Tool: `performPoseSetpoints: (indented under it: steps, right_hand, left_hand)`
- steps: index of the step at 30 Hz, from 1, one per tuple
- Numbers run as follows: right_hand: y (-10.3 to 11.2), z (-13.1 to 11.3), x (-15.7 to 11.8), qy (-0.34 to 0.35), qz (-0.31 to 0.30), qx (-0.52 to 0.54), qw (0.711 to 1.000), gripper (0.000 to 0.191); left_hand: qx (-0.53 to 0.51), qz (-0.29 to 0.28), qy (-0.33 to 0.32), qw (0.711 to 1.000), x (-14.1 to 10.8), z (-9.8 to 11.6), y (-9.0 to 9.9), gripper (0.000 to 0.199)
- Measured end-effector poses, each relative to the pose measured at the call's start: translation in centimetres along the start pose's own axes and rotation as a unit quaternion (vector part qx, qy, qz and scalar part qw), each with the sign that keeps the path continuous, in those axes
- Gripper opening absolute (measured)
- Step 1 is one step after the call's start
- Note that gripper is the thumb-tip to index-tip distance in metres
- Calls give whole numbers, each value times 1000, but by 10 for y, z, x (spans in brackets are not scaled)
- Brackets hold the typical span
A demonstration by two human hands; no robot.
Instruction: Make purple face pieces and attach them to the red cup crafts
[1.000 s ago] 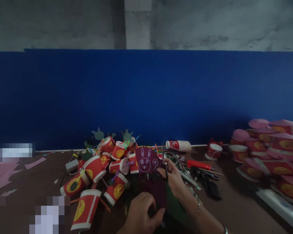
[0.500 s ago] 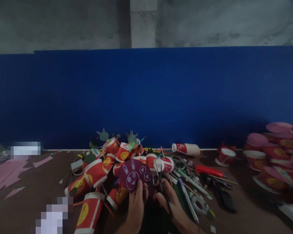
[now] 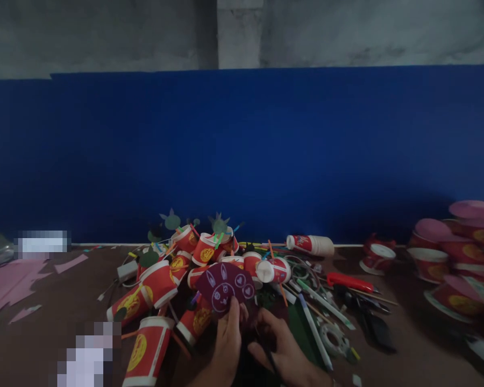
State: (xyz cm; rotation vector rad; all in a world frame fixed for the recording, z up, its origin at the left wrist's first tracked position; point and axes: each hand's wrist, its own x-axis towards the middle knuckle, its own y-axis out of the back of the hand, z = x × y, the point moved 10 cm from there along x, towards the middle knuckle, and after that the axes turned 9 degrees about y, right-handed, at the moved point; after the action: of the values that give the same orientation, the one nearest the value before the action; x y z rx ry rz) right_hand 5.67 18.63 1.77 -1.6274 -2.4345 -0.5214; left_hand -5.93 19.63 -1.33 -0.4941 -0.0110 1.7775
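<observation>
At the lower centre of the frame, the left hand (image 3: 227, 341) pinched a piece of purple paper (image 3: 226, 284) with a rabbit face and hearts drawn in white. Just right of it, the right hand (image 3: 280, 344) was closed around dark scissors (image 3: 269, 356), their blades too dim to make out. Red paper cups (image 3: 158, 284) lay heaped towards the lower left; a pen (image 3: 315, 332) lay right of the hands.
</observation>
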Motion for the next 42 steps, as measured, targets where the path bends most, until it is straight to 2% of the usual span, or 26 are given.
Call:
performPoseSetpoints:
  steps: [7, 12, 16, 19, 23, 27, 33, 38, 42]
  right_hand:
    - [-2, 0, 1, -12, 9, 17, 1000, 31]
    - [-5, 4, 1, -41, 11, 21, 999, 30]
    - [-6, 12, -1, -78, 9, 27, 997, 30]
    - [-5, 11, 0, -70, 12, 31, 997, 28]
    - [-1, 7, 1, -52, 33, 35, 998, 28]
    - [-3, 12, 1, -77, 36, 55, 995, 32]
    - [-3, 11, 4, -59, 43, 78, 994, 32]
    - [-2, 16, 1, -93, 58, 75, 991, 35]
    - [-5, 18, 3, -101, 40, 100, 989, 36]
  left_hand:
    - [45, -5, 57, 997, -4, -12, -1, 50]
    - [58, -53, 42, 996, -5, -3, -14, 54]
    - [78, -65, 28, 994, -5, 2, -18, 57]
    - [82, -71, 27, 994, -2, -3, -18, 56]
    - [64, -112, 13, 992, 2, -12, -25, 52]
    - [65, -109, 18, 992, 2, -13, -24, 52]
    - [70, -125, 16, 990, -4, -5, -29, 52]
    - [44, -150, 22, 987, -6, -7, -37, 54]
    - [55, -135, 4, 989, -6, -1, -34, 55]
